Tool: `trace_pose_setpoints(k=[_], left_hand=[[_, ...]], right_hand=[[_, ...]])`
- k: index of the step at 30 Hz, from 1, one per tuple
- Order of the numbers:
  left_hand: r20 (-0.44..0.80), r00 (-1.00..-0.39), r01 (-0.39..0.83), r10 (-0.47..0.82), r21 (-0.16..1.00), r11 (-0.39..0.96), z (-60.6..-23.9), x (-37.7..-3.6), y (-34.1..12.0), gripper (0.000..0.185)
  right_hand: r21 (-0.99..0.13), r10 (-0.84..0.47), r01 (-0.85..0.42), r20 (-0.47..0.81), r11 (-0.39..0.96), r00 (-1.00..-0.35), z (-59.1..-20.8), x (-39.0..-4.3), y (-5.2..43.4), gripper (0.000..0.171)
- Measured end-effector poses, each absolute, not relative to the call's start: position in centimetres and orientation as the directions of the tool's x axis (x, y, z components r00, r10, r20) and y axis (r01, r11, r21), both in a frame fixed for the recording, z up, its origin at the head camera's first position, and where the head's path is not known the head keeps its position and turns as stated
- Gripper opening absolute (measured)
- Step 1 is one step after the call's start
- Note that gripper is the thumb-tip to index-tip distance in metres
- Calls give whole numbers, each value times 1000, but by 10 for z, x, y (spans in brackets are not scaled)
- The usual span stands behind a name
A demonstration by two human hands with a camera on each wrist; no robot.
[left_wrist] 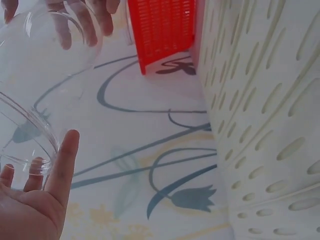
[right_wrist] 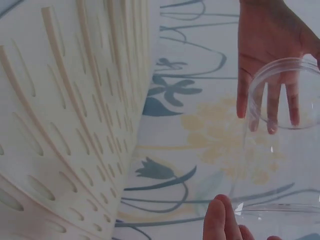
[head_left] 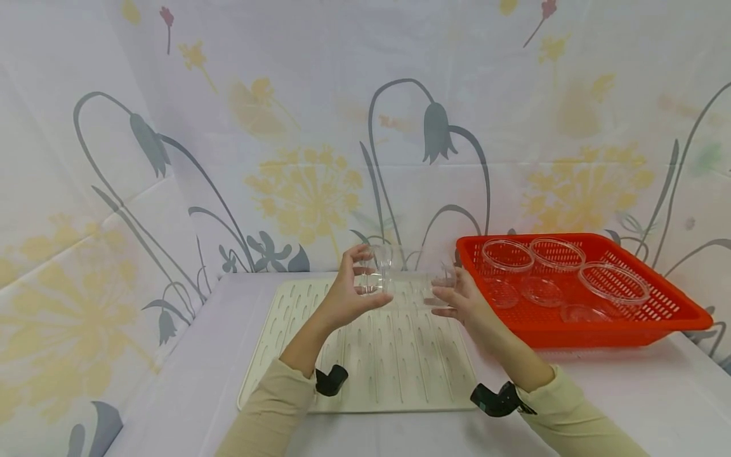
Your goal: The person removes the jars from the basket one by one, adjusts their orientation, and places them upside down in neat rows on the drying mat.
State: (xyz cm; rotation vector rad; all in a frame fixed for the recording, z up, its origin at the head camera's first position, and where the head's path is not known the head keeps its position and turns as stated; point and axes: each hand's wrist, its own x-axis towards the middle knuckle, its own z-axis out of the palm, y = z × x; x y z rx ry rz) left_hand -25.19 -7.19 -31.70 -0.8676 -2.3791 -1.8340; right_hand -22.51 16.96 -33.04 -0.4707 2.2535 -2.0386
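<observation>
A clear, see-through jar (head_left: 405,270) lies on its side in the air, held between both hands above a cream ridged mat (head_left: 365,374). My left hand (head_left: 356,289) grips its left end, fingers curled around the rim. At the other end my right hand (head_left: 465,301) holds the jar with bent fingers. The left wrist view shows the jar's round rim (left_wrist: 42,127) close to the left hand (left_wrist: 37,205). In the right wrist view, the left hand (right_wrist: 275,60) shows partly through the jar (right_wrist: 280,155), and right fingertips (right_wrist: 216,220) touch its near edge.
A red slotted basket (head_left: 571,333) stands right of the mat, holding three clear jars (head_left: 613,285) with their rims up. A white table (head_left: 171,406) lies beneath. Flower-printed sheeting (head_left: 320,82) rises behind and at the left. Each wrist wears a small black device (head_left: 332,381).
</observation>
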Motion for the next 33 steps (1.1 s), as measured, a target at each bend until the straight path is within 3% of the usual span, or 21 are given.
trace_pose_setpoints(k=[17, 28, 33], left_hand=[[196, -895, 317, 402, 912, 261, -325, -251, -78, 83], [160, -893, 320, 421, 882, 345, -328, -252, -77, 92], [171, -888, 348, 427, 856, 382, -326, -252, -78, 81]], right_hand=[[-959, -164, -270, 253, 90, -953, -309, -229, 174, 59], [-950, -178, -304, 288, 66, -941, -293, -229, 170, 61], [-934, -246, -344, 312, 97, -918, -291, -232, 167, 60]])
